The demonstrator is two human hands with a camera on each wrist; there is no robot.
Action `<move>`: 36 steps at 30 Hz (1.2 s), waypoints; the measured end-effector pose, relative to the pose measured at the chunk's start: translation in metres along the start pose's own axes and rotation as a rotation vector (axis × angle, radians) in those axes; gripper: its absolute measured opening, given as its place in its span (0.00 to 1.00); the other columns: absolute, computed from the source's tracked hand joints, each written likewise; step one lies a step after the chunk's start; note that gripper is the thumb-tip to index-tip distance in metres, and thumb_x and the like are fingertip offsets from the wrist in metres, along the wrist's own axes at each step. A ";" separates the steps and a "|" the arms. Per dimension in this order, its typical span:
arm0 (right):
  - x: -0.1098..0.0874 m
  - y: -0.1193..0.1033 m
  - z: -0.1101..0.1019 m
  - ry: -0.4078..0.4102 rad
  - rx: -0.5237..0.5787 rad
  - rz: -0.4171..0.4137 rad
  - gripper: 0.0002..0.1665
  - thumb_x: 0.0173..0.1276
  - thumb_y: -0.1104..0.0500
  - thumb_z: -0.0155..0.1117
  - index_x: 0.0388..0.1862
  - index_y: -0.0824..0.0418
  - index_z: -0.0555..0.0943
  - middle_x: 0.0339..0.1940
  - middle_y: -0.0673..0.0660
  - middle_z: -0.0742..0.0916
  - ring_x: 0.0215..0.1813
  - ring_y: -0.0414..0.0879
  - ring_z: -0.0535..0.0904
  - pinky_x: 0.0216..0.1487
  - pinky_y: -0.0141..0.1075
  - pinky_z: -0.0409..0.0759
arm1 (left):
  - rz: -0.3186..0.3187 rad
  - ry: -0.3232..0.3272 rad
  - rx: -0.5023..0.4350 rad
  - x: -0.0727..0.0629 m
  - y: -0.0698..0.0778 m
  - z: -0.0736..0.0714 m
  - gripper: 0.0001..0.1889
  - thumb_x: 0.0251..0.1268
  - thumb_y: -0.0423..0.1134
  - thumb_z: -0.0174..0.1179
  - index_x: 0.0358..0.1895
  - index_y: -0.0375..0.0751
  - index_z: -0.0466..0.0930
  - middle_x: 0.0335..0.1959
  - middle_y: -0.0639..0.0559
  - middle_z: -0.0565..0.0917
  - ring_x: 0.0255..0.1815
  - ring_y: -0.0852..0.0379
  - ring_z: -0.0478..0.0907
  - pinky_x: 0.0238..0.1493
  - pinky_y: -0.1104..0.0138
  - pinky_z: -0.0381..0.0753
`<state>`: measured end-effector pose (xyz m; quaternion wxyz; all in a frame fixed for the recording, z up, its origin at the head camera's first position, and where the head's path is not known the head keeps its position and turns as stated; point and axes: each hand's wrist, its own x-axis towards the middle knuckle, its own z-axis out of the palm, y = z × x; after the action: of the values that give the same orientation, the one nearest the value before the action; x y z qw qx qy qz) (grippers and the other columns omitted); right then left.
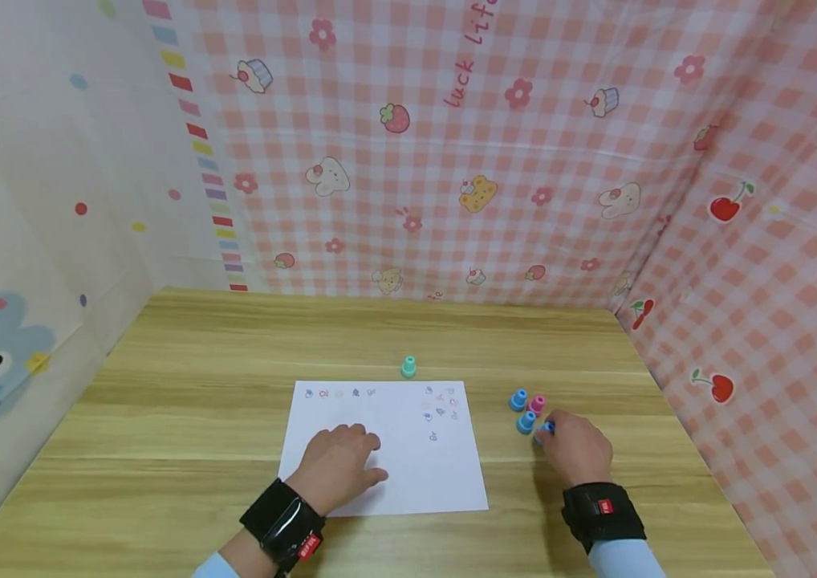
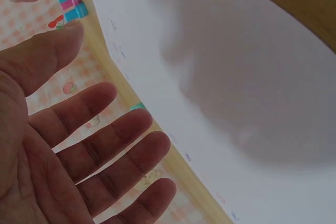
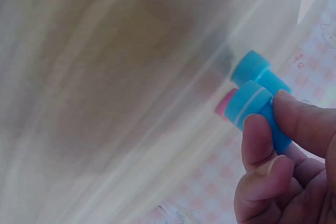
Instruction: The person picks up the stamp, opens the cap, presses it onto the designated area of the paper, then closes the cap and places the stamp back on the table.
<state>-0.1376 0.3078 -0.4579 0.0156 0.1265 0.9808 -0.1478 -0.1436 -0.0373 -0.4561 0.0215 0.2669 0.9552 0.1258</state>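
Between thumb and fingers, my right hand pinches a small blue stamp, right of the paper. Close by stand two more blue stamps and a pink stamp; in the right wrist view the pink one is partly covered by the held stamp. My left hand hovers with spread, relaxed fingers over the white paper, casting a shadow on it, and holds nothing. Small printed marks show along the paper's top left and in its upper right.
A mint-green stamp stands just behind the paper's far edge. The wooden table is bordered at the back and right by pink checked cloth, and at the left by a white patterned cloth.
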 end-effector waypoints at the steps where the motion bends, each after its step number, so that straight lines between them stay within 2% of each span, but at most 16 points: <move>1: -0.001 -0.001 -0.001 0.004 0.007 -0.001 0.13 0.68 0.56 0.68 0.44 0.65 0.83 0.26 0.54 0.82 0.29 0.50 0.74 0.29 0.41 0.69 | 0.000 -0.003 0.001 0.000 0.000 0.000 0.19 0.54 0.53 0.73 0.42 0.42 0.86 0.32 0.51 0.82 0.33 0.51 0.79 0.32 0.57 0.76; 8: -0.007 -0.014 -0.006 0.018 0.034 -0.017 0.17 0.69 0.55 0.67 0.50 0.66 0.83 0.29 0.55 0.82 0.31 0.51 0.74 0.30 0.40 0.67 | 0.003 -0.006 0.004 0.002 0.001 0.000 0.19 0.54 0.53 0.73 0.42 0.42 0.86 0.32 0.51 0.82 0.33 0.51 0.79 0.33 0.57 0.76; 15: -0.014 -0.027 -0.003 0.066 0.062 -0.069 0.15 0.67 0.53 0.69 0.44 0.65 0.85 0.25 0.54 0.79 0.27 0.49 0.72 0.27 0.39 0.64 | 0.016 0.007 0.004 0.003 0.002 -0.001 0.20 0.55 0.53 0.72 0.42 0.42 0.86 0.31 0.52 0.82 0.32 0.52 0.79 0.32 0.58 0.76; 19: -0.015 -0.037 0.003 0.077 0.072 -0.094 0.15 0.66 0.53 0.69 0.45 0.63 0.86 0.26 0.54 0.82 0.27 0.49 0.74 0.26 0.39 0.68 | 0.017 0.007 0.002 0.004 0.003 -0.001 0.20 0.56 0.53 0.72 0.43 0.42 0.86 0.32 0.52 0.82 0.33 0.52 0.79 0.32 0.59 0.76; 26: -0.021 -0.057 0.011 0.110 0.151 -0.156 0.12 0.64 0.54 0.71 0.39 0.61 0.87 0.26 0.51 0.85 0.28 0.47 0.76 0.28 0.40 0.73 | 0.043 0.053 -0.011 0.006 0.003 0.000 0.21 0.56 0.53 0.72 0.46 0.42 0.86 0.35 0.50 0.84 0.34 0.52 0.80 0.33 0.59 0.77; 36: -0.034 -0.093 0.017 0.068 0.257 -0.187 0.12 0.64 0.54 0.72 0.41 0.61 0.87 0.23 0.48 0.81 0.26 0.44 0.72 0.28 0.36 0.69 | 0.064 0.081 -0.007 0.006 0.008 0.000 0.22 0.60 0.54 0.69 0.50 0.43 0.85 0.41 0.49 0.85 0.39 0.51 0.82 0.37 0.57 0.79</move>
<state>-0.1286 0.2089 -0.4449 -0.0480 0.0403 0.9613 -0.2684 -0.1444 -0.0275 -0.4535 -0.0201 0.2922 0.9458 0.1404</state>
